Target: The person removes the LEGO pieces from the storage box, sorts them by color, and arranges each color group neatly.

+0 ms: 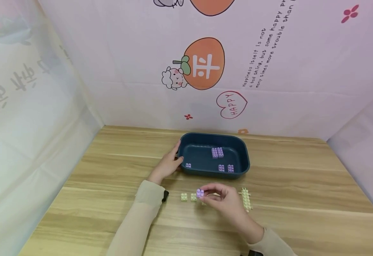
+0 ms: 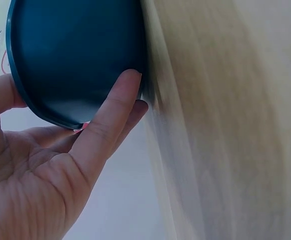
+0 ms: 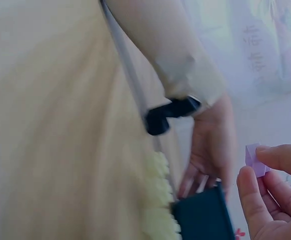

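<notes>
A purple toy building brick (image 1: 200,193) with studs on top is pinched between the thumb and fingertips of my right hand (image 1: 219,199). The right wrist view shows that purple brick (image 3: 256,160) held up at the fingertips. My left hand (image 1: 167,165) grips the left end of a dark blue tray (image 1: 248,167). In the left wrist view the thumb hooks over the rim of the tray (image 2: 80,55) while other fingers lie along its outer wall. Several purple bricks (image 1: 217,152) are inside the tray.
Pale yellow-green bricks (image 1: 184,197) stand in a row in front of the tray, some partly hidden by the right hand. To their right lies a longer pale yellow brick piece (image 1: 246,199). A printed cloth (image 1: 135,103) hangs behind the wooden table (image 1: 109,160).
</notes>
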Available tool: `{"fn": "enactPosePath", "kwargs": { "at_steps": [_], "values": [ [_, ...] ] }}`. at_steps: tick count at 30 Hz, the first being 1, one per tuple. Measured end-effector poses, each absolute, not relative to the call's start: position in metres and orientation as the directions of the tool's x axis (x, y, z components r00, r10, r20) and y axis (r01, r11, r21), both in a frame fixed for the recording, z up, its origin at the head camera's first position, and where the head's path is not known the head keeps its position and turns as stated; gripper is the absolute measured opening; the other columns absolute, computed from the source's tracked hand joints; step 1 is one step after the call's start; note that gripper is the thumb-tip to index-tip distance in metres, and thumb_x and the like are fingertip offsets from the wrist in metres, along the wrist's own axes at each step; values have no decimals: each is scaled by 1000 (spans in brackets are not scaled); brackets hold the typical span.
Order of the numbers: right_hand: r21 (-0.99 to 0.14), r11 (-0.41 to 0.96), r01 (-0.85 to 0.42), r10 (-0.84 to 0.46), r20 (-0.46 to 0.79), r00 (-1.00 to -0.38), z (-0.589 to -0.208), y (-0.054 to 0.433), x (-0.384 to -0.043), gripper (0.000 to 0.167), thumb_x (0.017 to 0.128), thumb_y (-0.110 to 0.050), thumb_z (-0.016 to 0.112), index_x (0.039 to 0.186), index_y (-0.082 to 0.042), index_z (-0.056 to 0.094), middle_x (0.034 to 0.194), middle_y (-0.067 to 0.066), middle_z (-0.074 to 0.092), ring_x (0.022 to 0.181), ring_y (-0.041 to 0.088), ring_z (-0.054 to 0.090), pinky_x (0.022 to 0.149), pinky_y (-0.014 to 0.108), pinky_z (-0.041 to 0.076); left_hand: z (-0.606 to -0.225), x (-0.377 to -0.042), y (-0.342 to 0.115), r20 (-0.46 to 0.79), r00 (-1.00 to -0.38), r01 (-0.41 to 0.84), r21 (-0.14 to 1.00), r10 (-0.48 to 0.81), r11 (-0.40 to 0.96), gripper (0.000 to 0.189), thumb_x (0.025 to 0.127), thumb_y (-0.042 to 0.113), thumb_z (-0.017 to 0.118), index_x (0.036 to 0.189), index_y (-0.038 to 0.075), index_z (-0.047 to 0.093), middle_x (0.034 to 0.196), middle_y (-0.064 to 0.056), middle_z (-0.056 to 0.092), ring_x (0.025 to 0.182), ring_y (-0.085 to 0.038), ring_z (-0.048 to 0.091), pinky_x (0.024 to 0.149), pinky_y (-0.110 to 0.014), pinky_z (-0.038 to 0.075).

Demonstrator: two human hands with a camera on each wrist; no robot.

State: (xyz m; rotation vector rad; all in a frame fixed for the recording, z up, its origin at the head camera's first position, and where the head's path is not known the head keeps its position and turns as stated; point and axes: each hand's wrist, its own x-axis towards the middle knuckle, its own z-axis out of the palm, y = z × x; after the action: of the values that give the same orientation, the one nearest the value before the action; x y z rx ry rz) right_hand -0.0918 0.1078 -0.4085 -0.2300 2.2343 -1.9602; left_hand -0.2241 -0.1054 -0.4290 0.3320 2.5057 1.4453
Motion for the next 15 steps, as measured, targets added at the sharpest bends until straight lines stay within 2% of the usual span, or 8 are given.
{"fn": "enactPosePath", "kwargs": {
  "at_steps": [5, 11, 15],
  "values": [
    [-989, 145, 8, -244, -44, -969, -426, 101, -79, 30, 79, -2, 77, 105, 9, 68, 97, 22, 68, 80, 6, 63, 74, 20, 55, -430, -225, -104, -89, -948, 74, 872, 306, 484, 69, 101, 16, 48, 157, 28, 9, 160, -13, 22, 118, -32, 58, 83, -35, 56],
    [-981, 192, 13, -273, -66, -960, -441, 86, -68, 26, 77, -5, 79, 101, 2, 72, 84, 16, 67, 66, 5, 58, 56, 17, 50, -430, -229, -104, -84, -948, 79, 872, 306, 483, 69, 101, 17, 48, 157, 30, 9, 160, -12, 22, 114, -31, 61, 83, -35, 56],
    [-979, 204, 17, -287, -76, -955, -451, 76, -63, 23, 77, -3, 78, 98, 1, 72, 86, 15, 68, 67, 4, 59, 58, 17, 52, -433, -228, -103, -98, -947, 66, 874, 307, 481, 69, 101, 17, 47, 157, 30, 8, 159, -16, 24, 110, -30, 62, 83, -36, 56]
  ]
}}
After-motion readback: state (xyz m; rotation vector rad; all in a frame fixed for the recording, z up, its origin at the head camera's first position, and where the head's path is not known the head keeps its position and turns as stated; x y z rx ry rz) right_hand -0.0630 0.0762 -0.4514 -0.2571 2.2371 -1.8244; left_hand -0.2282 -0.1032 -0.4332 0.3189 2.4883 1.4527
